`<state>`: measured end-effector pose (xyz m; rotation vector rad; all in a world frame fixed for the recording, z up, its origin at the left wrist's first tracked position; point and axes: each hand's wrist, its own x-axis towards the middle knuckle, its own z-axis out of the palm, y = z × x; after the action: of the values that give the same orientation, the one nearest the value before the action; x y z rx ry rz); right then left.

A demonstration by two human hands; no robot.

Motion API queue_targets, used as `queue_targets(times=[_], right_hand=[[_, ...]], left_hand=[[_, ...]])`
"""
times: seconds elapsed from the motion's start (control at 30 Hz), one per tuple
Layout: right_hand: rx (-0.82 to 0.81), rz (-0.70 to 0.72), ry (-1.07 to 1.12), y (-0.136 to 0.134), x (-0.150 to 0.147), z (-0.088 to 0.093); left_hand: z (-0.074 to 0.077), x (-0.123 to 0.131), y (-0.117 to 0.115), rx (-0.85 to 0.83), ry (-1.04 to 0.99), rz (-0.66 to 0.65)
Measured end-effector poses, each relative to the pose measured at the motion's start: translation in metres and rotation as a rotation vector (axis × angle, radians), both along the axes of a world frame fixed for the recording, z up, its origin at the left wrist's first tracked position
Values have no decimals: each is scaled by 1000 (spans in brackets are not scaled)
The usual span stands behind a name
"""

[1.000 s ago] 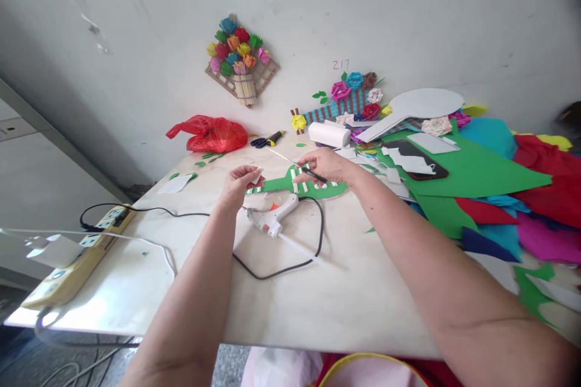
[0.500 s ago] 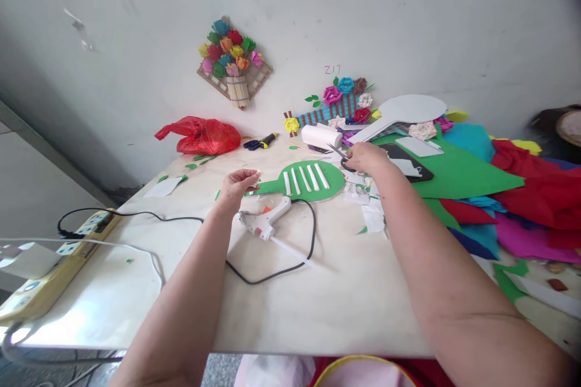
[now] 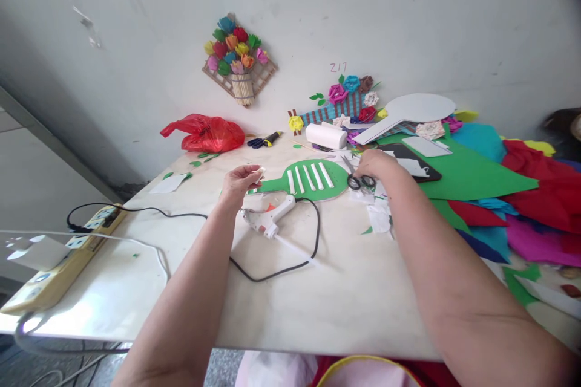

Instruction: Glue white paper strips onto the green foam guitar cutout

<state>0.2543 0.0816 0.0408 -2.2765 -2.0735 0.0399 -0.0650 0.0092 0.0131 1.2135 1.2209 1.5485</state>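
Observation:
My left hand (image 3: 241, 184) pinches a small white paper piece (image 3: 262, 173) above the handle of a green paddle-shaped board (image 3: 287, 180). Several white strips (image 3: 308, 178) lie in a slanting row across that board. A white glue gun (image 3: 269, 217) rests just in front of it, its black cord looping to the right. My right hand (image 3: 374, 163) is over the paper scraps, fingers bent down and together; whatever is at the fingertips is hidden. Black-handled scissors (image 3: 361, 181) lie right beside those fingers, handles toward me.
At left sits a yellow power strip (image 3: 63, 266) with cords. Behind are a red plastic bag (image 3: 204, 133), pliers (image 3: 265, 140) and a white paper roll (image 3: 325, 135). A white paddle-shaped board (image 3: 408, 110), green sheets (image 3: 481, 172) and coloured paper (image 3: 540, 175) pile up at right.
The scissors have gone from my right hand's fingers to lying on the scraps, handles now turned toward me. My left hand has risen slightly with the white piece. The view has shifted a little.

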Motion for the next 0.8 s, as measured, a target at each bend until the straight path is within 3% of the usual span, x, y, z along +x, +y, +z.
queue_targets(times=[0.07,0.23,0.33,0.43,0.63,0.8], right_hand=[[-29,-16,8,-6,-8,11],[265,190,146,-24,-46,24],[353,385,284,-34,-73,19],[329,573,460,-41,-99,9],[348,704,631,-48,-144,0],[424,845,588,-52,-171,2]], left_hand=[[3,-2,-1,14,-13,22],[10,-17,-2,84,-84,105],[12,-24,-2,108,-114,141],[12,-26,-2,121,-137,138],[9,-12,-3,57,-124,64],[10,-1,-4,-20,-223,-2]])
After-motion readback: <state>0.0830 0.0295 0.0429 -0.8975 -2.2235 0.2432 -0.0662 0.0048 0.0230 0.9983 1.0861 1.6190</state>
